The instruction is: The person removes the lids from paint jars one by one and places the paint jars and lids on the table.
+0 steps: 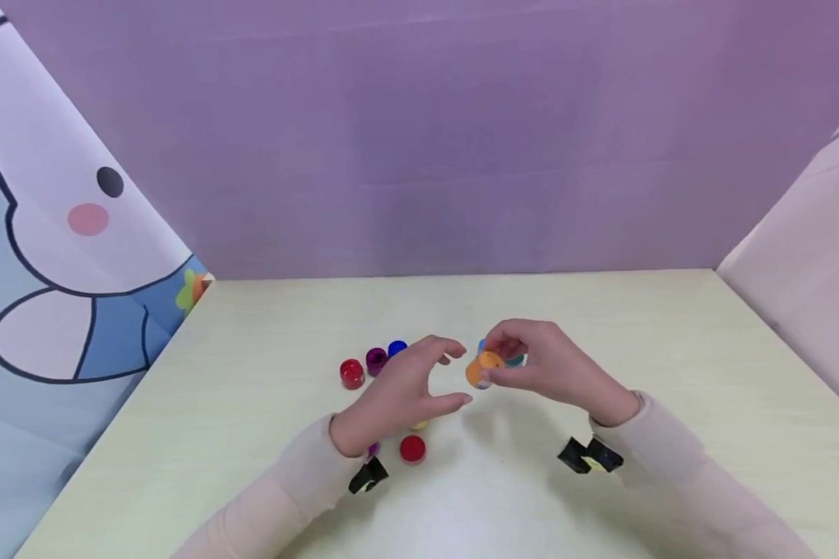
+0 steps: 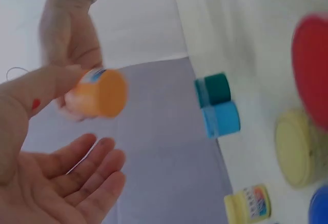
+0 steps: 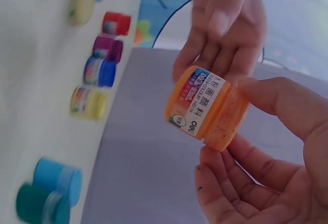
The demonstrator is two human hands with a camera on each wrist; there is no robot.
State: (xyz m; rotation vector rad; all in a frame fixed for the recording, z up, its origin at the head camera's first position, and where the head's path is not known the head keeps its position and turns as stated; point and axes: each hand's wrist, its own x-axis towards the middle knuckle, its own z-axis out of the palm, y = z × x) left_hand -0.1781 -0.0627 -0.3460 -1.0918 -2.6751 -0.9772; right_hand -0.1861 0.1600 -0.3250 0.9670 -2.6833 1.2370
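An orange paint jar [image 1: 476, 374] is pinched between the thumb and fingers of my right hand [image 1: 547, 362], raised above the table. In the right wrist view the jar [image 3: 201, 104] lies tilted on its side, its printed gouache label facing the camera. Thumb and fingertips hold it at the narrower, paint-specked end. Facing it from the left is my left hand [image 1: 400, 390], thumb and fingers spread apart with nothing between them. The left wrist view shows the jar's flat orange end [image 2: 114, 93] turned toward the left palm [image 2: 43, 193].
Red [image 1: 352, 374], purple [image 1: 376, 361] and blue [image 1: 397, 348] jars stand left of centre on the pale table [image 1: 287, 310]. Teal [image 2: 212, 89] and light blue [image 2: 223, 119] jars stand side by side. A red round piece [image 1: 412, 449] lies nearer the front. A purple cloth [image 1: 461, 155] hangs behind.
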